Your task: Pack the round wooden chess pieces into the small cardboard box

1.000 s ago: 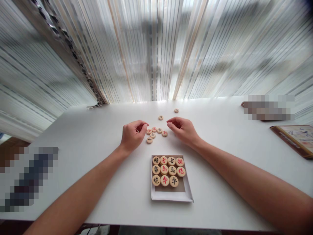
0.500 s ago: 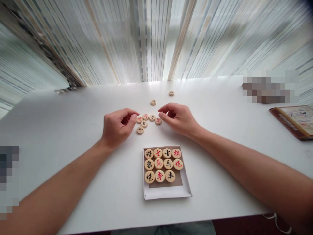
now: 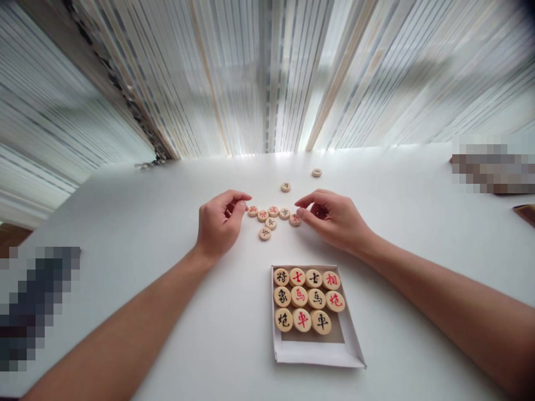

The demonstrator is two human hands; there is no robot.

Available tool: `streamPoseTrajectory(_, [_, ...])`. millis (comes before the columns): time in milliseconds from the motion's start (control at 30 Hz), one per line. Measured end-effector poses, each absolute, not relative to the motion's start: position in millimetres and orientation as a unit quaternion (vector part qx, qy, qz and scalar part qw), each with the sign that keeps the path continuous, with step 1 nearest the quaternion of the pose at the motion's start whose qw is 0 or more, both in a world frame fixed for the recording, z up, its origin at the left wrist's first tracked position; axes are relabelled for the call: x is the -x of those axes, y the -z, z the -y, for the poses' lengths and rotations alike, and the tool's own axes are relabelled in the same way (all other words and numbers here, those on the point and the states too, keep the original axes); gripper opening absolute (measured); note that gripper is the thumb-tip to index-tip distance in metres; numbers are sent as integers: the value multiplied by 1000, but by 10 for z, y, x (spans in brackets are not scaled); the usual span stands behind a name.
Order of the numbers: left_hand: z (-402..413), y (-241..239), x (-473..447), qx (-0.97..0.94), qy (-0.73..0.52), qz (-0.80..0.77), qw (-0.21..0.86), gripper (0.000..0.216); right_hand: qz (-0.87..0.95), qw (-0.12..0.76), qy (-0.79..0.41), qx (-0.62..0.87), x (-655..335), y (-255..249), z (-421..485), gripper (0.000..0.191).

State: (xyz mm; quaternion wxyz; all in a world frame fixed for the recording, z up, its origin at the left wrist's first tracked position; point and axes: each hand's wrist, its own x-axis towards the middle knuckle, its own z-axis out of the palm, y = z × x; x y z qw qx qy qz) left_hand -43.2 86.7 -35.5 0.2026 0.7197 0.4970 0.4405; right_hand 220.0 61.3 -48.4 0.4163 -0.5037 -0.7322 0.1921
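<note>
Several round wooden xiangqi pieces lie in a loose cluster on the white table. My left hand (image 3: 222, 221) is at the cluster's left end, thumb and index finger slightly apart beside a red-marked piece (image 3: 253, 210); the other fingers are curled. Across from it, my right hand (image 3: 334, 217) has its thumb at the edge of another red-marked piece (image 3: 295, 219), with the index finger raised apart from the thumb. Nothing shows held in either hand. Between them are black-marked pieces such as this one (image 3: 264, 234). Nearer me, a shallow white box (image 3: 307, 355) holds rows of larger xiangqi pieces (image 3: 299, 297).
Two small pieces lie farther back, one black-marked piece (image 3: 285, 187) and another piece (image 3: 316, 172) near the curtain. The striped curtain (image 3: 251, 72) hangs along the table's (image 3: 137, 223) far edge. Blurred-out objects sit at left and right.
The view has shifted, so everything appears farther right and lower. My left hand has drawn left from the cluster, and a red-marked piece now shows at its left end. My right hand stays by its piece.
</note>
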Motion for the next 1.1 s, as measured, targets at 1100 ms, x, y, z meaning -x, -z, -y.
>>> streamPoseTrajectory(1100, [-814, 492, 397, -863, -243, -434, 82, 27, 740, 422, -192, 487, -2199, 496, -595, 17])
